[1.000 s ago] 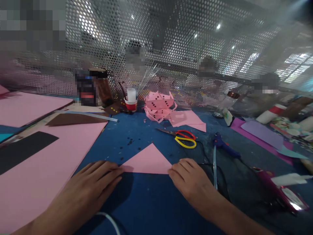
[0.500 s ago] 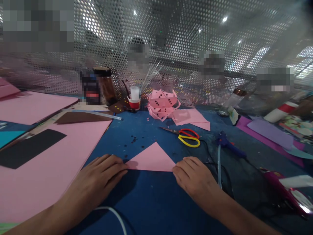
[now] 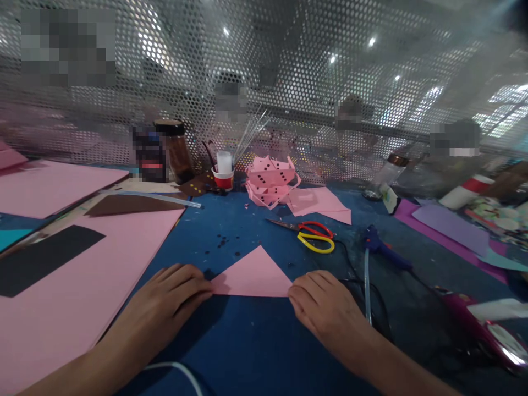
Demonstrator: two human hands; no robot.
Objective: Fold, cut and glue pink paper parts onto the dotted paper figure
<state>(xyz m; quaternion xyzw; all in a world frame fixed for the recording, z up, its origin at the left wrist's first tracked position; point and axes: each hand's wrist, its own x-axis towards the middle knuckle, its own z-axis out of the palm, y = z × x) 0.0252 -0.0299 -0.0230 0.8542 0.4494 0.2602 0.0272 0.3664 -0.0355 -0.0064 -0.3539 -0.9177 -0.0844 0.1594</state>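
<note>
A pink paper triangle (image 3: pixel 252 275) lies on the blue tabletop (image 3: pixel 243 341), its tip pointing away from me. My left hand (image 3: pixel 175 291) pinches its left corner, fingers pressed together. At the opposite corner, my right hand (image 3: pixel 319 297) is closed on the paper in the same way. The thumbs and both corners are partly hidden. Beyond the triangle lie scissors (image 3: pixel 315 237) with one red and one yellow handle. Small black paper dots (image 3: pixel 223 241) are scattered left of the tip. Farther back stands a pink paper piece with black spots (image 3: pixel 271 181).
Large pink sheets (image 3: pixel 82 286) cover the left side, with a black strip (image 3: pixel 49 258) on top. A blue glue gun (image 3: pixel 385 250) and its cord lie at right. A paper cup (image 3: pixel 223 179) stands before the perforated metal screen (image 3: pixel 289 66). Purple sheets (image 3: pixel 454 231) lie far right.
The whole view has shifted slightly, so things appear a little lower and farther left. Both hands keep hold of the triangle's corners, with no clear movement against the table.
</note>
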